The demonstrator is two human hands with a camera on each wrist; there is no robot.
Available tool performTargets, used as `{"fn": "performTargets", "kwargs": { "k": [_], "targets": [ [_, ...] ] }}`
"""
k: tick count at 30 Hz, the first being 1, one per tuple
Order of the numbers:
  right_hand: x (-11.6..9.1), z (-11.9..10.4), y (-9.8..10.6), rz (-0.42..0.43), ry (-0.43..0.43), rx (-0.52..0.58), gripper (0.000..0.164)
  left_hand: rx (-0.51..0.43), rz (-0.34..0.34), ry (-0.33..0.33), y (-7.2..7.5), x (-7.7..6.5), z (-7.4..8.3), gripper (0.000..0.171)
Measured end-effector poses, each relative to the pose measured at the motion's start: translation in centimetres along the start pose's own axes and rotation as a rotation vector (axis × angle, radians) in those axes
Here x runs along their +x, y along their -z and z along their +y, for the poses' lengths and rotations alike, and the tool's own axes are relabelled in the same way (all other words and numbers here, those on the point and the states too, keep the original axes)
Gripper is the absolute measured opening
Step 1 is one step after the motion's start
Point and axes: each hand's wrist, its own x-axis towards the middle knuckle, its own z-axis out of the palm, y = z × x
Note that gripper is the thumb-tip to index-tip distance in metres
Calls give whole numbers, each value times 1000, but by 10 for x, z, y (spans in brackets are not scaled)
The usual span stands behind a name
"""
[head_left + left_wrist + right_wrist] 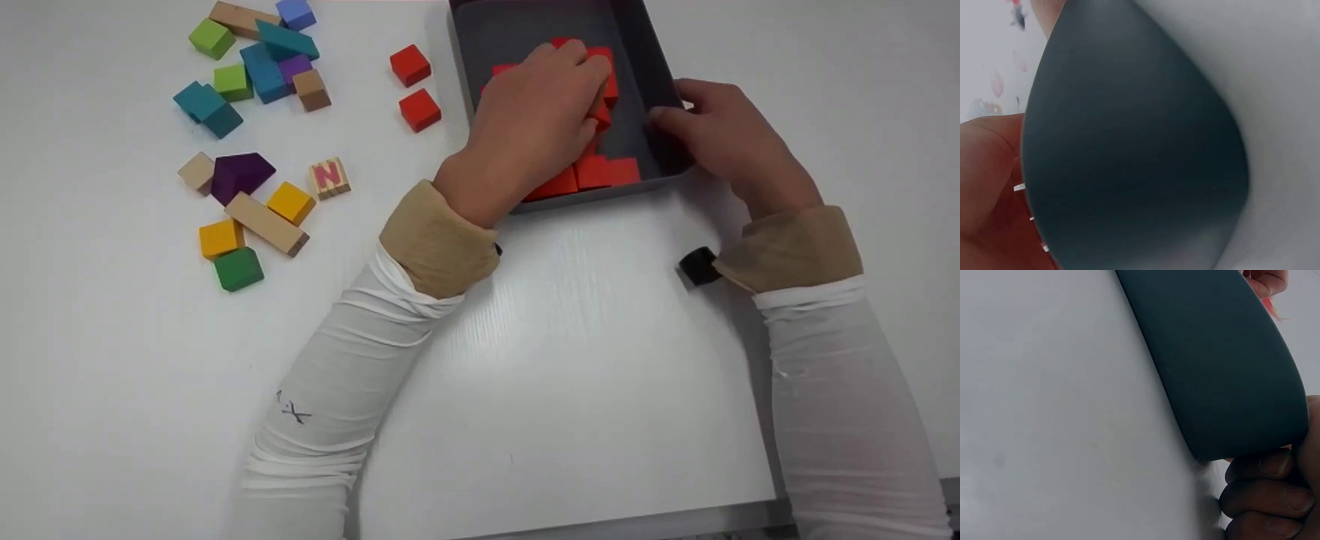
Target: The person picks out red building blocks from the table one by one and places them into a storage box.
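In the head view my left hand reaches over the near wall into a dark grey tray. Its fingers curl down among several red blocks, and a red block shows between index finger and thumb. The fingertips are partly hidden under the hand. My right hand grips the tray's right wall, thumb at the rim and fingers outside. From the right wrist, curled fingers show at the tray's corner. The tray's outer wall fills much of the left wrist view, with the left hand behind it.
Two loose red cubes lie left of the tray. Farther left are scattered blocks: teal, green, purple, yellow and bare wood, including a letter cube marked N. The white table's near edge runs along the bottom.
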Motion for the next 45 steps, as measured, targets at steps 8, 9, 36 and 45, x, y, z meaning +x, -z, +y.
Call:
{"fn": "performTargets", "kwargs": {
  "k": [8,9,36,45],
  "targets": [
    [-1,0,-1,5,-13,32,46,0,-21,-52,-5,-1,15,29],
    [-1,0,-1,6,-14,39,46,-2,-26,-63,-6,-2,17,30],
    [-2,-1,-1,15,-14,14,49,-56,-189,-24,-13,6,19,48],
    [-4,0,-2,13,-8,42,48,-62,-205,-20,-12,5,19,41]
  ]
}}
